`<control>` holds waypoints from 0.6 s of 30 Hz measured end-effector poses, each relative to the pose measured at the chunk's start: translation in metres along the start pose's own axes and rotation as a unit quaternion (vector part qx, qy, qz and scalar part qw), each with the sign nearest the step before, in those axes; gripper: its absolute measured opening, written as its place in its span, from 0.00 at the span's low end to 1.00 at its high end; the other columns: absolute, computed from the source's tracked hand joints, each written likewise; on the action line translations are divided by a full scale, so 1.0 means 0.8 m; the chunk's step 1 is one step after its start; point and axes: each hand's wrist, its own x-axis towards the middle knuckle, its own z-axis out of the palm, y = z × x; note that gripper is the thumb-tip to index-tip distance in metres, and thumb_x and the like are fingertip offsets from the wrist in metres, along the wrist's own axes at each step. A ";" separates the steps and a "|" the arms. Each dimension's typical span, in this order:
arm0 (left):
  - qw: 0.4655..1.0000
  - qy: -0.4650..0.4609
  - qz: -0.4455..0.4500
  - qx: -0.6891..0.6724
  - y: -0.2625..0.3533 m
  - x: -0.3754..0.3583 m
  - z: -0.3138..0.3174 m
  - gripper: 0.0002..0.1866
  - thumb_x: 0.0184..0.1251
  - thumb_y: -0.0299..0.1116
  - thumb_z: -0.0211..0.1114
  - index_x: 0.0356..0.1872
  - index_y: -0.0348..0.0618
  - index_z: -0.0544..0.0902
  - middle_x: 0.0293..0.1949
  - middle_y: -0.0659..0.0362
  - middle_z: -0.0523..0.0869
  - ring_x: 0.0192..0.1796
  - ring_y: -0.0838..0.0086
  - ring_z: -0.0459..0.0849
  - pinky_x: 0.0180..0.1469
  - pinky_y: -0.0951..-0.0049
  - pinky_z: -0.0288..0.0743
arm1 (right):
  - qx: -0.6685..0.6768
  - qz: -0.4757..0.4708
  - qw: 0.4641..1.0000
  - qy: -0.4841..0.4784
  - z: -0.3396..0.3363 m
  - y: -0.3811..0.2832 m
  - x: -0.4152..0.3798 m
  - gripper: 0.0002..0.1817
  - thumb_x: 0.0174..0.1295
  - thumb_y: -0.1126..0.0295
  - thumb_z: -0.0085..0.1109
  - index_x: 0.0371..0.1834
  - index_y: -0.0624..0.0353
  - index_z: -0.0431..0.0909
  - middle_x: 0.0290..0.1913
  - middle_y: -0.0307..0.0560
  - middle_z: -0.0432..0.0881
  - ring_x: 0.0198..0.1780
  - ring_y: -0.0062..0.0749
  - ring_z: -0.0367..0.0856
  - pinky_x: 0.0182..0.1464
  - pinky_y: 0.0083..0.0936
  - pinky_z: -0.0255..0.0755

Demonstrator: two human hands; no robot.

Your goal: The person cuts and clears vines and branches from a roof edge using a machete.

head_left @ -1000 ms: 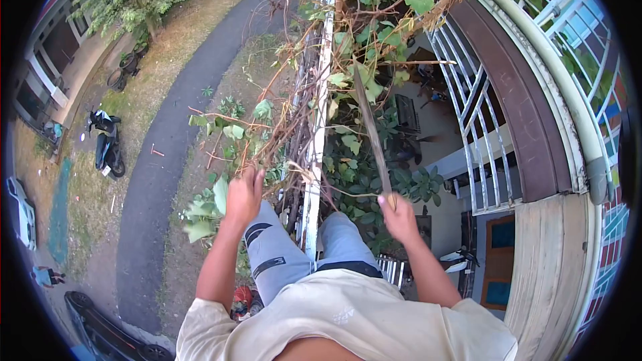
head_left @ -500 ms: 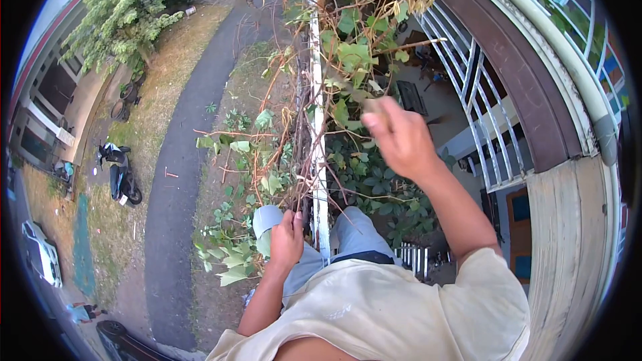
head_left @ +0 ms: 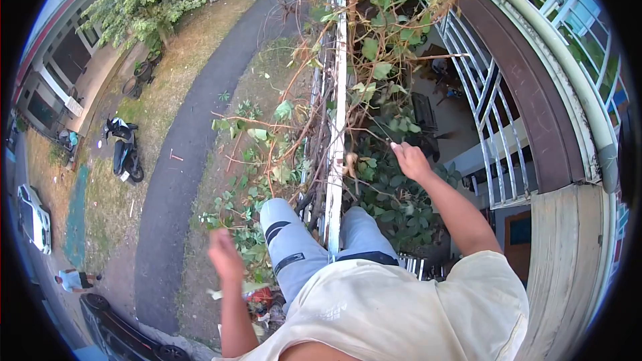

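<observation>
My right hand is closed around the end of a thin, dark, blade-like tool that points up and left into the vines. Its exact kind does not show. My left hand is out to the left, beside leafy stems hanging over the ground, its fingers smeared by motion. Between my legs in grey trousers runs a narrow white beam. Brown, woody stems are tangled along its left side.
Far below on the left are a paved path, a parked motorbike, a dark car and a person. White metal bars and a roof gutter stand on the right, above a deep drop.
My left hand has let go of the stems by the beam and swung left. My right hand has moved slightly right and lower. The view has shifted a little, and some leaves near my left knee are gone.
</observation>
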 end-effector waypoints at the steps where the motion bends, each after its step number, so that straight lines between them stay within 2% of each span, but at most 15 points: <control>1: 0.997 0.077 -0.007 -0.001 -0.041 0.018 -0.017 0.18 0.92 0.40 0.53 0.46 0.33 0.81 0.27 0.43 0.82 0.27 0.58 0.73 0.32 0.55 0.70 | 0.037 0.015 0.999 0.032 -0.016 -0.038 -0.011 0.31 0.86 0.45 0.48 0.45 0.68 0.80 0.36 0.73 0.85 0.46 0.76 0.84 0.50 0.60 0.78; 3: 0.986 0.138 -0.050 0.075 -0.131 0.056 -0.056 0.21 0.90 0.45 0.56 0.51 0.32 0.82 0.31 0.46 0.86 0.31 0.55 0.80 0.39 0.51 0.74 | 0.085 0.000 0.995 0.046 -0.019 -0.069 -0.018 0.30 0.86 0.45 0.48 0.43 0.67 0.78 0.34 0.70 0.85 0.44 0.73 0.84 0.49 0.57 0.78; 4: 0.980 0.129 -0.099 0.114 -0.176 0.070 -0.067 0.22 0.90 0.46 0.56 0.57 0.32 0.81 0.41 0.43 0.89 0.42 0.48 0.85 0.48 0.49 0.77 | 0.140 -0.009 0.988 0.063 -0.014 -0.082 -0.020 0.30 0.86 0.46 0.48 0.40 0.66 0.76 0.32 0.67 0.85 0.42 0.70 0.85 0.48 0.54 0.78; 5: 0.970 0.115 -0.147 0.154 -0.220 0.084 -0.077 0.25 0.89 0.48 0.56 0.63 0.31 0.81 0.50 0.40 0.92 0.52 0.40 0.89 0.57 0.47 0.80 | 0.198 0.049 0.979 0.031 -0.007 -0.093 -0.021 0.28 0.86 0.47 0.51 0.38 0.64 0.76 0.26 0.56 0.83 0.29 0.52 0.86 0.38 0.45 0.79; 6: 0.939 0.119 -0.186 0.264 -0.318 0.088 -0.065 0.27 0.89 0.49 0.56 0.68 0.32 0.79 0.59 0.38 0.89 0.61 0.40 0.86 0.65 0.48 0.77 | 0.194 0.047 0.980 0.009 0.000 -0.108 -0.031 0.28 0.86 0.47 0.51 0.38 0.64 0.76 0.26 0.56 0.84 0.29 0.52 0.86 0.38 0.45 0.79; 7: 0.894 0.115 -0.228 0.368 -0.410 0.093 -0.053 0.30 0.88 0.50 0.57 0.73 0.32 0.77 0.68 0.37 0.86 0.71 0.40 0.83 0.73 0.49 0.74 | 0.299 0.105 0.948 -0.031 0.011 -0.131 -0.043 0.27 0.86 0.47 0.53 0.41 0.63 0.79 0.25 0.52 0.83 0.25 0.41 0.83 0.32 0.40 0.77; 8: 0.916 0.066 -0.218 0.331 -0.395 0.079 -0.048 0.30 0.87 0.48 0.58 0.75 0.33 0.77 0.70 0.38 0.84 0.72 0.40 0.82 0.76 0.50 0.72 | 0.399 0.163 0.900 -0.061 0.026 -0.152 -0.047 0.25 0.85 0.47 0.55 0.43 0.61 0.81 0.24 0.47 0.82 0.20 0.31 0.80 0.26 0.35 0.75; 9: 0.934 0.017 -0.211 0.289 -0.376 0.065 -0.042 0.30 0.87 0.47 0.59 0.76 0.34 0.77 0.71 0.39 0.83 0.73 0.40 0.80 0.78 0.52 0.70 | 0.380 0.110 0.917 -0.048 0.059 -0.164 -0.060 0.22 0.84 0.48 0.60 0.46 0.59 0.84 0.23 0.43 0.83 0.18 0.25 0.78 0.20 0.28 0.69; 11: 0.987 -0.024 -0.132 0.087 -0.302 -0.002 -0.009 0.29 0.86 0.43 0.60 0.76 0.31 0.76 0.71 0.35 0.82 0.76 0.39 0.77 0.81 0.48 0.66 | 0.300 0.064 0.950 -0.052 0.086 -0.230 -0.090 0.23 0.79 0.50 0.67 0.42 0.63 0.82 0.23 0.47 0.84 0.21 0.36 0.85 0.26 0.37 0.78; 13: 0.987 -0.059 -0.086 0.125 -0.308 -0.113 0.047 0.26 0.85 0.39 0.62 0.75 0.33 0.77 0.70 0.36 0.82 0.74 0.41 0.78 0.78 0.50 0.69 | 0.142 -0.055 0.988 -0.023 0.170 -0.224 -0.094 0.22 0.77 0.56 0.68 0.40 0.69 0.81 0.45 0.74 0.86 0.45 0.64 0.90 0.51 0.50 0.81; 14: 0.980 -0.120 -0.119 0.101 -0.262 -0.165 0.048 0.22 0.85 0.38 0.60 0.69 0.33 0.78 0.67 0.36 0.82 0.70 0.40 0.80 0.75 0.48 0.72 | 0.097 -0.049 0.993 -0.049 0.214 -0.209 -0.089 0.24 0.75 0.51 0.69 0.39 0.67 0.84 0.59 0.70 0.85 0.64 0.59 0.84 0.66 0.53 0.73; 15: 0.972 -0.166 -0.135 0.093 -0.278 -0.228 0.059 0.18 0.85 0.37 0.60 0.63 0.33 0.79 0.61 0.36 0.83 0.67 0.39 0.81 0.72 0.46 0.73 | 0.023 -0.102 0.995 -0.004 0.219 -0.212 -0.089 0.24 0.74 0.50 0.69 0.39 0.65 0.86 0.64 0.64 0.83 0.70 0.56 0.79 0.70 0.56 0.67; 16: 0.977 -0.127 -0.161 0.064 -0.259 -0.295 0.058 0.18 0.85 0.38 0.59 0.63 0.34 0.80 0.59 0.35 0.83 0.66 0.39 0.81 0.70 0.46 0.74 | -0.038 -0.163 0.985 0.041 0.229 -0.222 -0.090 0.24 0.73 0.48 0.69 0.39 0.64 0.88 0.70 0.59 0.82 0.75 0.54 0.75 0.74 0.59 0.61; 17: 0.965 -0.131 -0.208 0.088 -0.274 -0.370 0.064 0.18 0.84 0.40 0.61 0.63 0.37 0.81 0.59 0.35 0.84 0.63 0.38 0.82 0.70 0.45 0.74 | -0.026 -0.167 0.986 0.008 0.252 -0.211 -0.082 0.24 0.71 0.48 0.70 0.41 0.63 0.91 0.77 0.49 0.78 0.82 0.50 0.67 0.77 0.65 0.52; 18: 0.915 -0.195 -0.343 0.083 -0.265 -0.422 0.059 0.19 0.83 0.43 0.63 0.62 0.40 0.82 0.58 0.38 0.87 0.62 0.38 0.84 0.68 0.45 0.76 | -0.021 -0.189 0.981 -0.035 0.268 -0.199 -0.079 0.21 0.69 0.49 0.72 0.41 0.59 0.92 0.79 0.51 0.77 0.82 0.51 0.67 0.77 0.65 0.53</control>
